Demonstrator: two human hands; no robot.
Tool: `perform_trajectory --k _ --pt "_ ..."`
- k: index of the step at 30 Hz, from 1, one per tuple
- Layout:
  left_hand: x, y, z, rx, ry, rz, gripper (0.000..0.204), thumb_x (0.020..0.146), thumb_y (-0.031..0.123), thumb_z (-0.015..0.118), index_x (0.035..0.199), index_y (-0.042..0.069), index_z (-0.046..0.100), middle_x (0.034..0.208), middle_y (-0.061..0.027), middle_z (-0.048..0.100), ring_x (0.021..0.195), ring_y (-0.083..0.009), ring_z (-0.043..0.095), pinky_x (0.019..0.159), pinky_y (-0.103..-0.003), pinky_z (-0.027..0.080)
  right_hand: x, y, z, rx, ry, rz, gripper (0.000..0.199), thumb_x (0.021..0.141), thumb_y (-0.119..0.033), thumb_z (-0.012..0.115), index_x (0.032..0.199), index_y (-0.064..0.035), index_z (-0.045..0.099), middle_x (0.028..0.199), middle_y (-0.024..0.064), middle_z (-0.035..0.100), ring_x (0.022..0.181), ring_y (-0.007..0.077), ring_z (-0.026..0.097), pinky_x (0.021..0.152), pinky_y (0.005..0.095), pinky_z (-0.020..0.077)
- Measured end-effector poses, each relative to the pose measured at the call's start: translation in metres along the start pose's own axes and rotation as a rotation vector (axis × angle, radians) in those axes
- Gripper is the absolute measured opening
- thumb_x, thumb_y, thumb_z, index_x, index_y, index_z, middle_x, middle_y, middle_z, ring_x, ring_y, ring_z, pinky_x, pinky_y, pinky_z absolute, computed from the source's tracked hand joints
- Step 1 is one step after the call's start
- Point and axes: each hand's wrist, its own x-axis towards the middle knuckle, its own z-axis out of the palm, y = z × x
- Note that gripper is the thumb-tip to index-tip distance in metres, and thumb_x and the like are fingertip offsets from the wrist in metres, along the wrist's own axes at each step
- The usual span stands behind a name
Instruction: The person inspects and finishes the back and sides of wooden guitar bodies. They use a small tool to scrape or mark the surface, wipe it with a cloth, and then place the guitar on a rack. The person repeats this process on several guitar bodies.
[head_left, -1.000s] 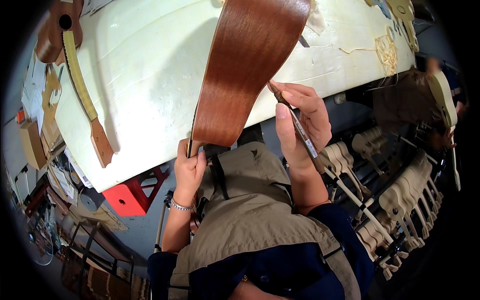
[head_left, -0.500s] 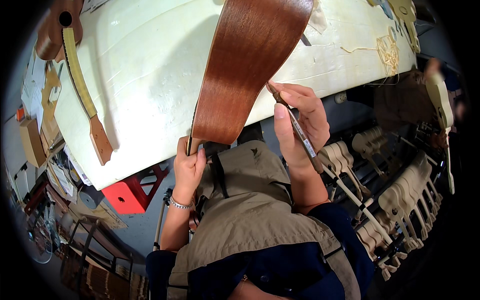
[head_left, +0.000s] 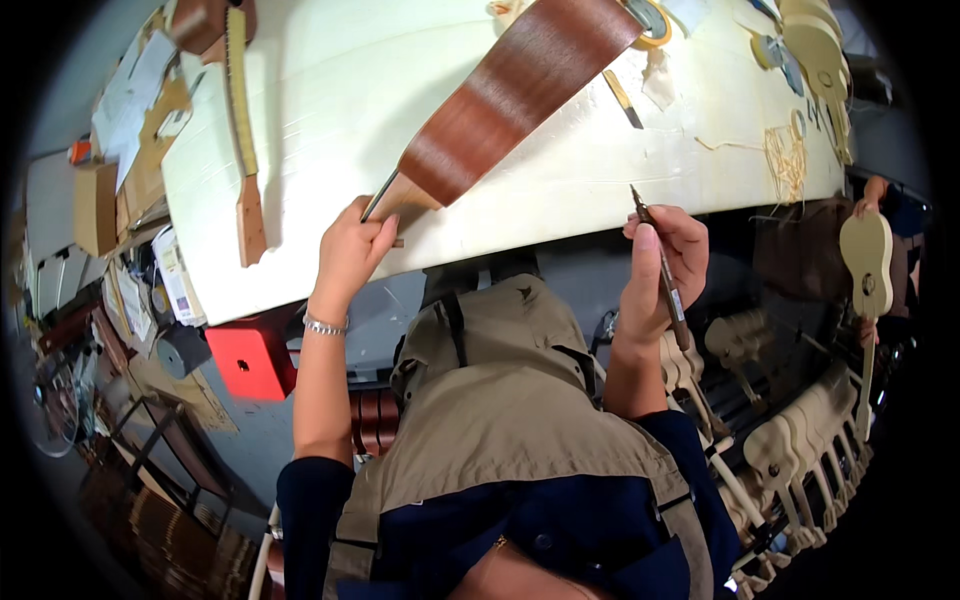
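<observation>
A reddish-brown wooden ukulele (head_left: 520,95) is tilted on its edge above the white worktable, its curved side facing me and its body reaching up and right. My left hand (head_left: 350,250) is closed round its neck near the table's front edge; the dark fretboard edge shows just above the fingers. The soundboard and back are hidden from this angle. In my right hand (head_left: 672,255), a slim brown marker pen (head_left: 677,318) is pinched between thumb and fingers, uncapped tip pointing up. The pen is apart from the ukulele, to its lower right.
Another ukulele's neck (head_left: 250,215) lies at the table's left. A wooden-handled blade (head_left: 622,98), a tape roll (head_left: 655,25) and bundled cord (head_left: 785,165) are on the table (head_left: 330,110). Pale unfinished ukuleles (head_left: 790,450) hang at right, where another person holds one (head_left: 868,260). A red stool (head_left: 250,360) stands lower left.
The ukulele has tilted to the right and moved up, away from me, with my left hand. My right hand with the marker pen has drawn off its side, to the right.
</observation>
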Motion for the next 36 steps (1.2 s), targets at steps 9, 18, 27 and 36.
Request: perform_trajectory --k 9,18,27,36 --pt "-0.038 0.07 -0.007 -0.606 0.568 -0.028 0.037 0.097 0.02 0.038 0.073 -0.002 0.055 0.081 -0.0043 0.052 0.065 -0.0082 0.04 0.058 -0.023 0.033 0.007 -0.03 0.008 0.436 -0.455 0.247 0.03 0.088 -0.02 0.045 0.101 0.0054 0.053 0.091 0.0131 0.057 0.085 0.0205 0.061 0.074 0.029 0.0438" --pt "-0.031 0.142 -0.012 -0.697 0.53 0.242 0.041 0.098 0.024 0.035 0.066 0.0 0.044 0.071 -0.0035 0.048 0.057 -0.0074 0.035 0.049 -0.023 0.026 0.039 -0.035 0.011 0.538 -0.82 0.34 0.043 0.09 -0.032 0.033 0.081 0.0019 0.057 0.071 0.0099 0.055 0.06 0.0154 0.053 0.06 0.0269 0.0381" --pt "-0.017 0.171 -0.011 -0.333 0.498 0.333 0.03 0.089 0.013 0.045 0.062 -0.001 0.047 0.065 -0.0099 0.044 0.062 -0.0263 0.042 0.058 -0.034 0.034 0.056 -0.03 0.006 0.466 -0.965 0.527 0.037 0.094 -0.03 0.036 0.078 -0.0024 0.055 0.07 0.0054 0.056 0.062 0.0109 0.053 0.058 0.0231 0.0387" --pt "-0.008 0.186 0.008 -0.4 0.402 0.221 0.031 0.093 0.02 0.044 0.069 0.0 0.047 0.068 -0.0106 0.043 0.063 -0.0277 0.042 0.059 -0.034 0.035 0.065 0.001 -0.009 0.571 -1.01 0.53 0.039 0.095 -0.032 0.034 0.079 -0.0009 0.051 0.074 0.0061 0.052 0.063 0.0122 0.052 0.058 0.0248 0.0413"
